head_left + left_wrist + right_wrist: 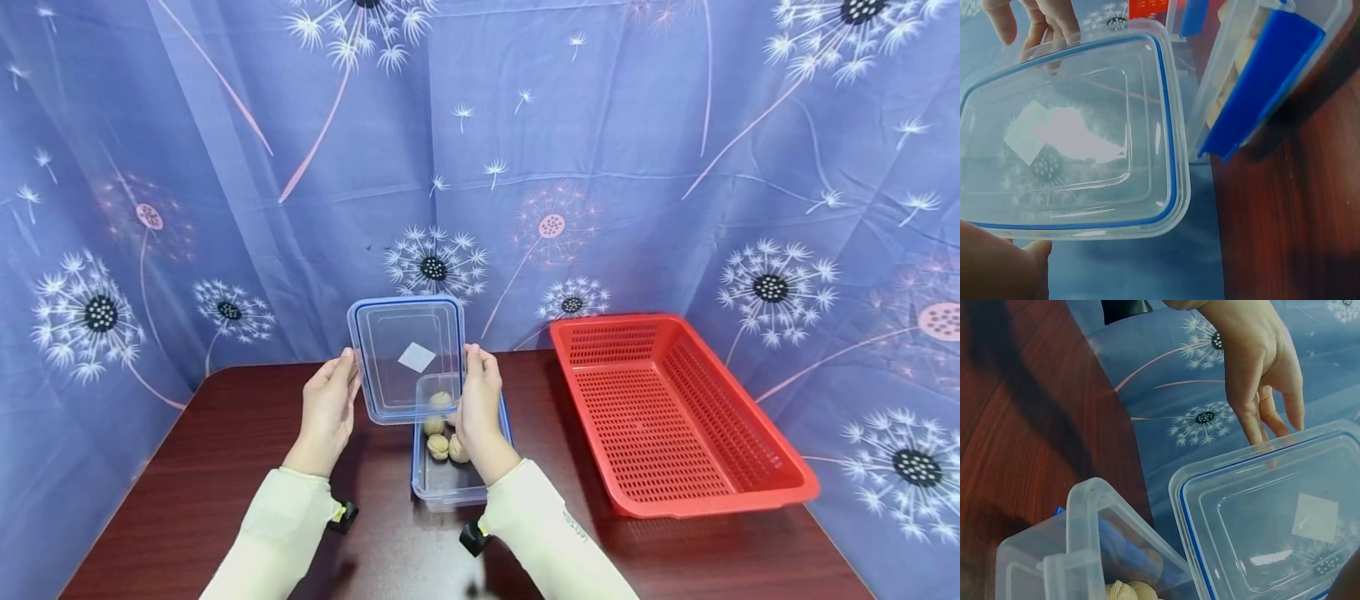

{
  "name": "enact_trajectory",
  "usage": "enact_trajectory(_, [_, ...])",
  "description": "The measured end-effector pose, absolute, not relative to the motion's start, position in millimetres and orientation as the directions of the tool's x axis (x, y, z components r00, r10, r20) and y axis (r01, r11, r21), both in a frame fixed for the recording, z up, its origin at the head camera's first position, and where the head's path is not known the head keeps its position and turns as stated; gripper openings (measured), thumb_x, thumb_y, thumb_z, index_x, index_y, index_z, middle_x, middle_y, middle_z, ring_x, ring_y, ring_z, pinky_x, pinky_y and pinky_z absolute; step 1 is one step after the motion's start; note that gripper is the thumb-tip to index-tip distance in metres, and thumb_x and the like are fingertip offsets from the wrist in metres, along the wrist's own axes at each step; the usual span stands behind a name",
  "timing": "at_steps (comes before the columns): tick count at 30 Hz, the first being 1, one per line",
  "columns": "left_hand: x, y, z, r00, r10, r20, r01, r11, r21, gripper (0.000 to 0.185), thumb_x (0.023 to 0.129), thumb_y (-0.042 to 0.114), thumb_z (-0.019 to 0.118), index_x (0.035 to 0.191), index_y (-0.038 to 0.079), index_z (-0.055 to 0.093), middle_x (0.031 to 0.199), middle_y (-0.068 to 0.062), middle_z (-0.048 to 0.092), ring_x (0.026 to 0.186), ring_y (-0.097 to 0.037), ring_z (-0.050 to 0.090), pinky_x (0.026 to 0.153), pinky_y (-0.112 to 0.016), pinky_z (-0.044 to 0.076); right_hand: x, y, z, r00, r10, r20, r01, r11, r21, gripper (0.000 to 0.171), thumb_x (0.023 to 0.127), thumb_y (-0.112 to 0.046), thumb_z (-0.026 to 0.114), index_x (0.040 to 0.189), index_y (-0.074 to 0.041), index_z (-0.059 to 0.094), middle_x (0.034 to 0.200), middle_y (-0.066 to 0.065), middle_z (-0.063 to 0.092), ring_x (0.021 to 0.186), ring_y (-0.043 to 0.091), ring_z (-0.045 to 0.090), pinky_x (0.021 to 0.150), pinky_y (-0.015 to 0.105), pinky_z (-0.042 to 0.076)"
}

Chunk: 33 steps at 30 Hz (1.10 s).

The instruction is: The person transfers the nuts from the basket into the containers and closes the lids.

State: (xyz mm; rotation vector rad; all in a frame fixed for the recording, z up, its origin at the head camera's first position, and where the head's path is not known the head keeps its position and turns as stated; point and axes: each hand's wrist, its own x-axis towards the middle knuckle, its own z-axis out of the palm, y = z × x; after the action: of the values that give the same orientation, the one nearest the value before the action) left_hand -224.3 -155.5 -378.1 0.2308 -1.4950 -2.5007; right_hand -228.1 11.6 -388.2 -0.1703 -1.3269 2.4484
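A clear plastic lid (390,329) with a blue sealing ring is held up and tilted between both hands. My left hand (326,410) pinches its left edge, thumb and fingers on either side of the rim. On the opposite edge, my right hand (480,408) grips the rim. Below and behind the lid's lower part stands a clear plastic food box (450,492) on the table. Several walnuts (438,447) lie inside, partly hidden by the lid and right hand. In the left wrist view, a blue clip (1266,81) hangs along the box's side.
To the right stands a red perforated plastic basket (720,500) on the dark wooden table (217,467). A blue dandelion-patterned curtain (480,150) hangs behind the table and along both sides. A white square sticker (416,357) is on the lid.
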Motion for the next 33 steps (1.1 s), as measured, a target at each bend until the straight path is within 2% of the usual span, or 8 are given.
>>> enact_trajectory(3, [-227, -150, -378, -0.957, -0.289, 0.004, 0.141, -0.455, 0.879, 0.029, 0.099, 0.012, 0.053, 0.071, 0.011, 0.061, 0.088, 0.007, 0.064, 0.091, -0.004, 0.06, 0.098, -0.021, 0.045, -230, 15, -389, -0.926, 0.374, 0.048, -0.249, -0.511, -0.822, 0.02, 0.103, -0.018, 0.044, 0.1, 0.0, 0.05, 0.113, 0.01, 0.052, 0.115, 0.021, 0.044, 0.107, 0.035, 0.03])
enact_trajectory(8, [-226, -146, -376, -0.958, -0.285, 0.021, 0.153, -0.447, 0.881, 0.028, 0.098, 0.012, 0.055, 0.07, 0.01, 0.06, 0.09, 0.007, 0.063, 0.089, -0.003, 0.06, 0.093, -0.017, 0.047, -231, 24, -389, -0.932, 0.359, 0.052, -0.238, -0.497, -0.834, 0.02, 0.101, -0.018, 0.049, 0.089, -0.002, 0.052, 0.093, 0.002, 0.052, 0.091, 0.014, 0.049, 0.088, 0.029, 0.041])
enact_trajectory(14, [-224, -149, -378, -0.968, -0.251, -0.017, 0.091, -0.413, 0.906, 0.019, 0.098, 0.012, 0.054, 0.081, 0.01, 0.062, 0.092, 0.009, 0.066, 0.093, -0.002, 0.06, 0.098, -0.022, 0.045, -229, 43, -388, -0.954, 0.3, -0.01, -0.082, -0.291, -0.953, 0.034, 0.096, -0.035, 0.059, 0.092, -0.001, 0.059, 0.081, 0.001, 0.052, 0.08, 0.02, 0.05, 0.071, 0.028, 0.045])
enact_trajectory(17, [-223, -150, -379, -0.97, -0.238, -0.044, 0.036, -0.321, 0.946, 0.016, 0.099, 0.02, 0.054, 0.091, 0.008, 0.061, 0.096, 0.008, 0.065, 0.097, -0.006, 0.059, 0.098, -0.025, 0.047, -228, 53, -388, -0.959, 0.283, -0.025, -0.021, -0.156, -0.988, 0.04, 0.094, -0.041, 0.06, 0.094, -0.001, 0.062, 0.083, 0.003, 0.053, 0.082, 0.019, 0.048, 0.071, 0.026, 0.042])
enact_trajectory(23, [-223, -154, -376, -0.969, -0.233, -0.082, -0.074, -0.043, 0.996, 0.043, 0.097, 0.036, 0.054, 0.111, -0.004, 0.058, 0.096, -0.001, 0.06, 0.086, -0.014, 0.057, 0.077, -0.022, 0.053, -232, 68, -389, -0.974, 0.22, -0.061, 0.055, -0.034, -0.998, 0.051, 0.093, -0.047, 0.059, 0.095, 0.003, 0.066, 0.084, 0.009, 0.058, 0.071, 0.015, 0.053, 0.062, 0.024, 0.049])
enact_trajectory(27, [-223, -155, -373, -0.972, -0.203, -0.116, -0.12, 0.007, 0.993, 0.053, 0.098, 0.038, 0.051, 0.12, -0.01, 0.052, 0.102, -0.011, 0.055, 0.079, -0.014, 0.054, 0.071, -0.019, 0.055, -234, 73, -387, -0.985, 0.157, -0.076, 0.066, -0.068, -0.996, 0.053, 0.096, -0.044, 0.056, 0.098, 0.009, 0.063, 0.086, 0.013, 0.061, 0.071, 0.016, 0.06, 0.073, 0.033, 0.058])
enact_trajectory(30, [-223, -154, -371, -0.976, -0.179, -0.125, -0.123, -0.021, 0.992, 0.055, 0.099, 0.037, 0.05, 0.123, -0.012, 0.049, 0.107, -0.016, 0.053, 0.082, -0.015, 0.057, 0.079, -0.023, 0.056, -234, 74, -387, -0.988, 0.129, -0.08, 0.066, -0.114, -0.991, 0.052, 0.097, -0.039, 0.055, 0.102, 0.012, 0.062, 0.089, 0.016, 0.063, 0.078, 0.019, 0.062, 0.083, 0.039, 0.057])
enact_trajectory(33, [-223, -152, -371, -0.976, -0.18, -0.12, -0.112, -0.052, 0.992, 0.053, 0.099, 0.036, 0.05, 0.122, -0.012, 0.05, 0.108, -0.015, 0.055, 0.089, -0.015, 0.058, 0.09, -0.029, 0.053, -234, 75, -388, -0.989, 0.116, -0.092, 0.073, -0.158, -0.985, 0.05, 0.098, -0.036, 0.055, 0.107, 0.013, 0.062, 0.099, 0.02, 0.065, 0.09, 0.025, 0.062, 0.09, 0.039, 0.053])
